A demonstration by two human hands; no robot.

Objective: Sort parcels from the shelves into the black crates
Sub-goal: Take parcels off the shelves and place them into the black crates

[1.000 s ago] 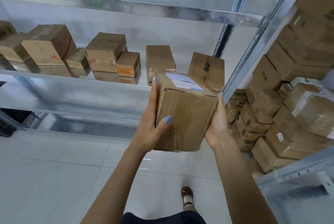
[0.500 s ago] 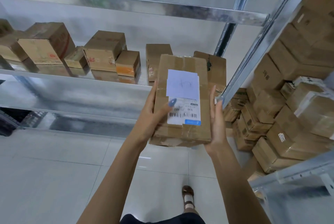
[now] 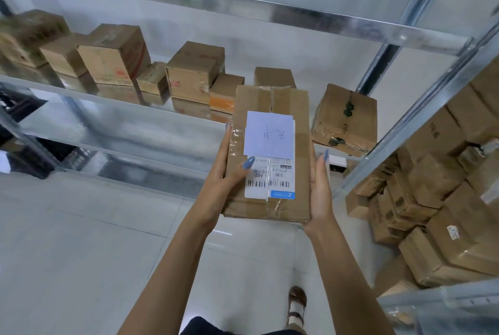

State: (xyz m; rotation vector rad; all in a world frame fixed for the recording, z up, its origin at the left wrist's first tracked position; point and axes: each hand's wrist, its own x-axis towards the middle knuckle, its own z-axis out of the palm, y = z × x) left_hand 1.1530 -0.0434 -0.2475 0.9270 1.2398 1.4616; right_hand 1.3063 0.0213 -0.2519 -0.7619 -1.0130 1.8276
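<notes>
A brown shoe [image 3: 297,305] stands on the pale tiled floor [image 3: 81,240] at the bottom of the view. Above it, both forearms reach forward and hold a tall cardboard parcel [image 3: 272,207] in the air, clear of the shelving, with its broad taped face turned up toward the camera.

The left hand [image 3: 218,186] grips the parcel's left side. Its thumb is laid across the face beside the shipping label [image 3: 270,183], and its fingers run up along the edge. The right hand [image 3: 320,189] lies flat against the right side with the visible digit straight; its other fingers are hidden behind the cardboard. A white note [image 3: 268,134] with handwriting is stuck above the label and overlaps its top.

Just beyond the parcel is a metal shelf [image 3: 81,93] carrying a row of brown boxes [image 3: 194,72]. One tilted box with dark green marks [image 3: 344,118] sits at its right end. At the far left, behind the shelf frame, are black crates [image 3: 19,107]. On the right, another rack holds a dense stack of cartons [image 3: 445,199].
</notes>
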